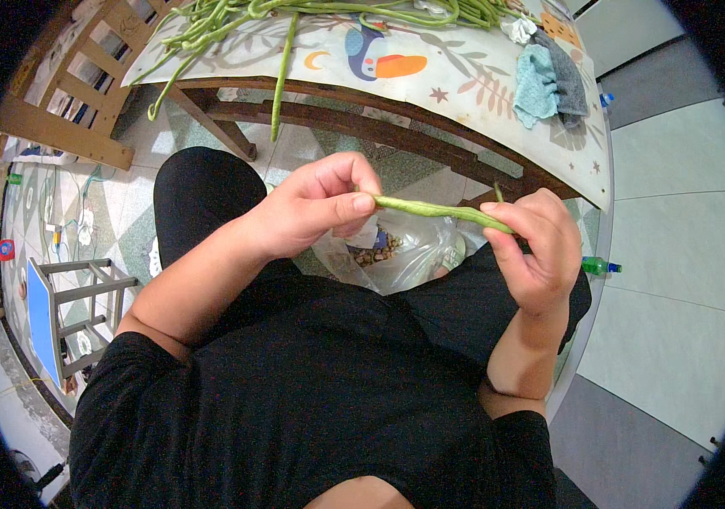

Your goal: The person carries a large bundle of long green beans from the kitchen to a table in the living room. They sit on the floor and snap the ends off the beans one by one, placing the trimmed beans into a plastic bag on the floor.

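Note:
A green long bean (430,209) stretches between my two hands, above my lap. My left hand (324,199) pinches its left end between thumb and fingers. At the other end my right hand (536,242) grips it, thumb below and fingers curled over; a thin green tip (498,192) sticks up beside those fingers. Beyond my hands, a heap of long beans (235,19) lies on the table, and one bean (283,85) hangs down over its front edge. Below the held bean, a clear plastic bag (418,254) sits between my legs with small brownish bits in it.
The table (481,76) has a printed cloth with a toucan. A light blue cloth (536,89) and a grey one lie at its right. A blue-topped stool (47,322) stands at left, near a wooden chair (66,131). A green bottle (600,265) is at right.

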The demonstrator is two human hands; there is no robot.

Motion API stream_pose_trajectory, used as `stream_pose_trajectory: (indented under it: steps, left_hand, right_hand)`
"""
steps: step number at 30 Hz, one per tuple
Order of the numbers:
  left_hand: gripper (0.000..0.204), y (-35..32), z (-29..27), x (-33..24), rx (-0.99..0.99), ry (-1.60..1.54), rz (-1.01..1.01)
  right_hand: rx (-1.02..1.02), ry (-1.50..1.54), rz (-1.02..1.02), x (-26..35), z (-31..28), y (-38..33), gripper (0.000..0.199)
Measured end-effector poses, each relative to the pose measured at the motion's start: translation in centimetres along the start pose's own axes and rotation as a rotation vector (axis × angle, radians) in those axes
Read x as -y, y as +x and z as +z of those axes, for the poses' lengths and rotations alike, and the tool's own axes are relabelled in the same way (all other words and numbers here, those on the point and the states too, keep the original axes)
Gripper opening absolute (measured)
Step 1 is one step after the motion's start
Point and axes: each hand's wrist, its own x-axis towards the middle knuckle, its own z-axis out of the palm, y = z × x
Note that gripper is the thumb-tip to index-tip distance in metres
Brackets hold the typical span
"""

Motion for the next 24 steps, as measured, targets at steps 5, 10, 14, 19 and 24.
stream_pose_trajectory:
  steps: [5,10,14,19,24]
  left_hand:
    - [0.023,1.1,0.0,-1.5,-0.313,1.263,0.369]
    - [0.033,2.2,3.1,-2.1,-0.074,1.705,0.570]
    - [0.021,2.8,2.4,-0.4,-0.033,1.705,0.495]
    - [0.010,2.9,3.0,0.0,-0.282,1.526,0.372]
    - [0.011,2.9,3.4,0.2,-0.383,1.445,0.339]
  right_hand:
    - [0.231,-0.085,0.216,-0.1,0.3,-0.2,0.013]
    - [0.310,-0.159,0.202,0.1,2.2,-0.7,0.012]
    - [0.344,-0.194,0.189,0.6,3.2,-0.8,0.013]
    - [0.193,-0.116,0.286,0.6,3.8,-0.9,0.013]
    - [0.063,-0.104,0.322,0.7,4.5,-1.4,0.012]
